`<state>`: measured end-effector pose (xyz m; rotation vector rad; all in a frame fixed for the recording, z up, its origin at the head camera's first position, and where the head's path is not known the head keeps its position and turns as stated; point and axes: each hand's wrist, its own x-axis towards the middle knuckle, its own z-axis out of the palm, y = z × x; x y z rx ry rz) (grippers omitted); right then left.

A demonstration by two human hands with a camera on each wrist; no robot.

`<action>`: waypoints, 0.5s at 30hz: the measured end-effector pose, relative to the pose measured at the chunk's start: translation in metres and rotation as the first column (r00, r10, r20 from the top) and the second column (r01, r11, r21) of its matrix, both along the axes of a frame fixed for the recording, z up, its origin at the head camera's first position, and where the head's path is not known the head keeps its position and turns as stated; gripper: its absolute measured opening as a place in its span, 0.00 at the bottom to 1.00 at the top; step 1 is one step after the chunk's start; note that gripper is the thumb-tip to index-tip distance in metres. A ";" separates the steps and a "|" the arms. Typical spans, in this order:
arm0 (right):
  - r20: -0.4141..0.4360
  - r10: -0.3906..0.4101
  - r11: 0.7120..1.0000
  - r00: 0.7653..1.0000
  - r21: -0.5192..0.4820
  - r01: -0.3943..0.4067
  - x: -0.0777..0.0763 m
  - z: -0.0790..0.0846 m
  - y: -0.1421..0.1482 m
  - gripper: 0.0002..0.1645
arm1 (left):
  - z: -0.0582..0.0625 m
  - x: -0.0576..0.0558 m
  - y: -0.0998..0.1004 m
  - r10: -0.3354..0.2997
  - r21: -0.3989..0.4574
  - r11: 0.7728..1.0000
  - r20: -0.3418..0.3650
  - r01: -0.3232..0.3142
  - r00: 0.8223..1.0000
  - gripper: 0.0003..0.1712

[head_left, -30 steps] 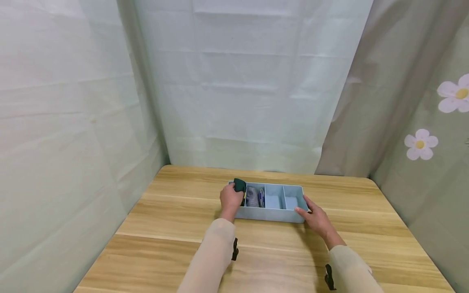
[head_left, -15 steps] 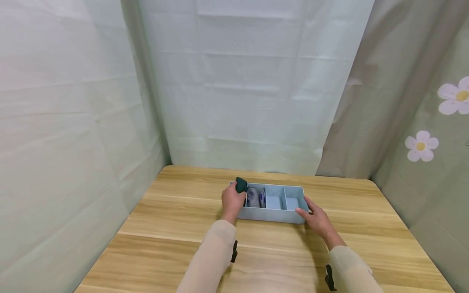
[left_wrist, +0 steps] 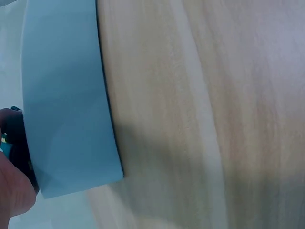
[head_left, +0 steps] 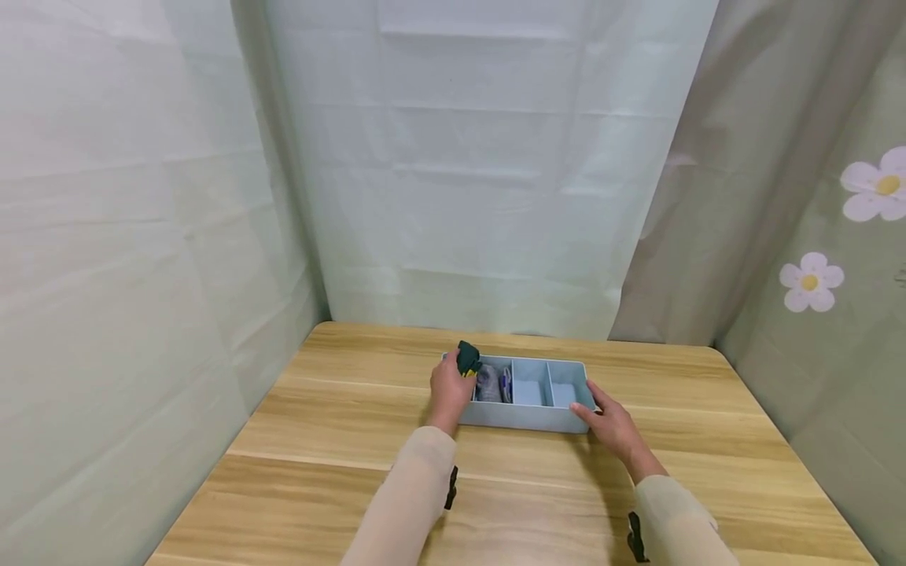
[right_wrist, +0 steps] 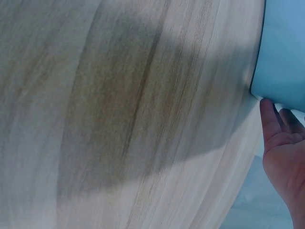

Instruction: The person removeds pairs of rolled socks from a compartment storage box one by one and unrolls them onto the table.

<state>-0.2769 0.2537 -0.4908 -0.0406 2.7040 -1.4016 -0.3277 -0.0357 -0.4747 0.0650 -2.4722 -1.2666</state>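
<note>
A light blue divided box stands on the wooden table. My left hand is at its left-end compartment, thumb and fingers pinching a folded dark green sock with a bit of yellow, its top above the rim. In the left wrist view the dark bundle shows only partly beside the box wall. A grey-purple folded sock fills the adjoining compartment. My right hand holds the box's right end, thumb at the front rim and fingers along the end wall, as the right wrist view also shows.
The two right-hand compartments show bare blue floors. Around the box spreads the wood-grain table. Pale cloth curtains hang behind it and on both sides, the right one printed with flowers.
My left hand has shifted slightly right with the dark green sock, which sits a little higher and nearer the first divider. My right hand stays at the box's right end.
</note>
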 end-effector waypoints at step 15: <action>-0.014 -0.014 0.998 1.000 0.058 0.015 -0.005 0.005 -0.003 0.51 | 0.037 -0.013 -0.039 -0.175 -0.069 0.983 -0.050 0.172 0.983 0.31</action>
